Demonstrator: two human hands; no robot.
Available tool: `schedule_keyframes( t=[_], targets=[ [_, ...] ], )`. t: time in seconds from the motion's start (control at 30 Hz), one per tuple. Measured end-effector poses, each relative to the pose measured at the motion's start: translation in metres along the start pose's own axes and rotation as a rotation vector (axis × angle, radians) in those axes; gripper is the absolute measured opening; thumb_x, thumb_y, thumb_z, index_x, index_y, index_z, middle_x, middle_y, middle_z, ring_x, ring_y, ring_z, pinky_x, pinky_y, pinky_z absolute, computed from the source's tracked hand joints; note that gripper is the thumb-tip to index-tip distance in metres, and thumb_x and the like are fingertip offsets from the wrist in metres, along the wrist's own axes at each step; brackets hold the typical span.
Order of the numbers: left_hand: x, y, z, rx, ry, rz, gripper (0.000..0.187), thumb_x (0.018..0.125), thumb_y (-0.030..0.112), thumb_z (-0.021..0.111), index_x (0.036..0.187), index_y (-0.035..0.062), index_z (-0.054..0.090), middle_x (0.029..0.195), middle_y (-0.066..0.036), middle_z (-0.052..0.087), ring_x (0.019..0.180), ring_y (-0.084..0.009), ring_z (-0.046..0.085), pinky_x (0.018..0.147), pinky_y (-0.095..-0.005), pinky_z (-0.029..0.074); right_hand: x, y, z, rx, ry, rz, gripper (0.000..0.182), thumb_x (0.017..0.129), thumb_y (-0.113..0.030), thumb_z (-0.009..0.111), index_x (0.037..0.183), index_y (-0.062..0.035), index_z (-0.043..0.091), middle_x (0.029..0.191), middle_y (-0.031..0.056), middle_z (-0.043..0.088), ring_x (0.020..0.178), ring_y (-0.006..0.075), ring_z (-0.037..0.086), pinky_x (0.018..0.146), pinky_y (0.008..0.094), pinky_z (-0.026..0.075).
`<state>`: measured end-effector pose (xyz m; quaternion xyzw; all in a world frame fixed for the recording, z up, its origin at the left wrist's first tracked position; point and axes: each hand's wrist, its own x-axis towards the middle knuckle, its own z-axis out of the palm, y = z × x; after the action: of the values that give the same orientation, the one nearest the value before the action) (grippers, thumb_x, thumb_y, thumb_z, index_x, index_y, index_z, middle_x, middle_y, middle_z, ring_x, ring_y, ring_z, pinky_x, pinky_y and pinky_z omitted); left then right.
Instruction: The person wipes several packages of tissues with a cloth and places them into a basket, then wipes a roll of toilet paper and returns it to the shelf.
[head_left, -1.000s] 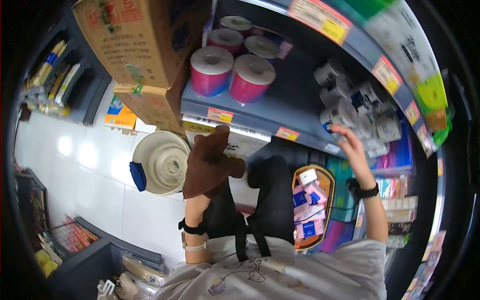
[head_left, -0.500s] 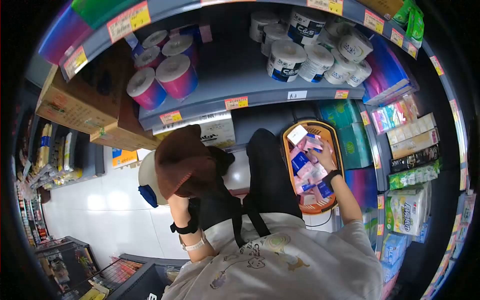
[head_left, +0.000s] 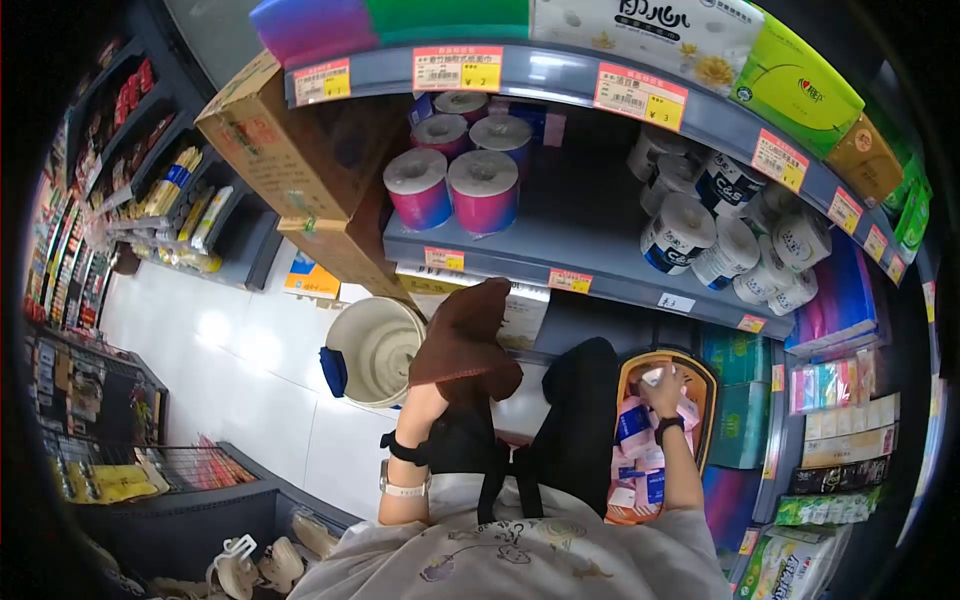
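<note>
A brown cloth (head_left: pixel 462 345) hangs from my left hand (head_left: pixel 428 400), whose fingers are mostly covered by it. Just left of the cloth stands a pale bucket (head_left: pixel 375 352) with a dark blue cloth (head_left: pixel 333 372) over its rim. On the right, my right hand (head_left: pixel 660 388) reaches into an orange basket (head_left: pixel 708 400) and has its fingers closed round a small whitish pack (head_left: pixel 653 376). Pink and blue packs (head_left: pixel 633 425) fill the basket below that hand.
Ahead is a grey shelf (head_left: pixel 570 225) bearing pink-wrapped rolls (head_left: pixel 483 187) and white rolls (head_left: pixel 678 232). Cardboard boxes (head_left: pixel 290 150) are stacked at its left. Green packages (head_left: pixel 737 400) stand right of the basket. A wire rack (head_left: pixel 205 467) is at the lower left.
The view has turned and shifted, so the shelf appears lower and further right. The brown cloth has moved off the bucket, whose inside now shows. My right hand has closed round a small pack.
</note>
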<state>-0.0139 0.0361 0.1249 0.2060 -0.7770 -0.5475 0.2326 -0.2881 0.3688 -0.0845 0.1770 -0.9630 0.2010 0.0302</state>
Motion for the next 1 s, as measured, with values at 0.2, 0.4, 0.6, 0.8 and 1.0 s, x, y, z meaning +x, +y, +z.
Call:
schedule_keyframes(
  t=[0.2, 0.4, 0.6, 0.8, 1.0],
  targets=[
    [0.003, -0.028, 0.024, -0.052, -0.395, -0.09, 0.025, 0.076, 0.011, 0.051, 0.1, 0.0032, 0.053, 0.098, -0.011, 0.056, 0.09, -0.0189, 0.052, 0.077, -0.0298, 0.041, -0.052, -0.067, -0.145, 0.68, -0.012, -0.137, 0.065, 0.053, -0.009, 0.069, 0.112, -0.0044, 0.04, 0.108, 0.0127, 0.043, 0.105, 0.0253, 0.042, 0.087, 0.0348, 0.036],
    [-0.011, -0.027, 0.067, -0.277, -0.463, -0.072, 0.026, 0.079, 0.016, 0.05, 0.102, 0.0042, 0.053, 0.106, -0.011, 0.053, 0.098, -0.0201, 0.05, 0.082, -0.0288, 0.039, -0.094, -0.175, -0.215, 0.956, -0.192, -0.338, 0.102, 0.05, -0.022, 0.077, 0.128, -0.0027, 0.014, 0.126, 0.0153, 0.027, 0.117, 0.0248, 0.03, 0.095, 0.0349, 0.027],
    [-0.026, -0.008, 0.048, 0.025, -0.263, -0.025, 0.028, 0.079, 0.011, 0.049, 0.106, 0.0025, 0.05, 0.108, -0.011, 0.052, 0.098, -0.021, 0.048, 0.083, -0.0302, 0.037, -0.083, -0.241, -0.202, 1.254, 0.02, -0.388, 0.091, 0.066, -0.043, 0.063, 0.13, -0.0039, 0.01, 0.135, 0.0183, 0.007, 0.126, 0.0259, 0.009, 0.098, 0.037, 0.024],
    [-0.047, 0.033, 0.04, 0.04, -0.149, 0.022, 0.029, 0.08, 0.012, 0.049, 0.107, 0.0034, 0.049, 0.108, -0.012, 0.051, 0.098, -0.021, 0.048, 0.084, -0.0301, 0.037, -0.095, -0.3, -0.201, 1.681, -0.219, -0.272, 0.088, 0.067, -0.056, 0.056, 0.129, -0.0086, 0.016, 0.124, 0.0134, 0.033, 0.114, 0.0218, 0.035, 0.094, 0.0333, 0.031],
    [-0.056, 0.043, 0.051, 0.087, -0.256, 0.216, 0.033, 0.081, 0.015, 0.048, 0.111, 0.0027, 0.046, 0.11, -0.013, 0.049, 0.1, -0.0222, 0.047, 0.084, -0.0305, 0.038, -0.093, -0.308, -0.199, 1.832, -0.343, -0.102, 0.078, 0.064, -0.042, 0.067, 0.12, -0.008, 0.025, 0.113, 0.0106, 0.038, 0.105, 0.0191, 0.04, 0.088, 0.0298, 0.033]
  ],
)
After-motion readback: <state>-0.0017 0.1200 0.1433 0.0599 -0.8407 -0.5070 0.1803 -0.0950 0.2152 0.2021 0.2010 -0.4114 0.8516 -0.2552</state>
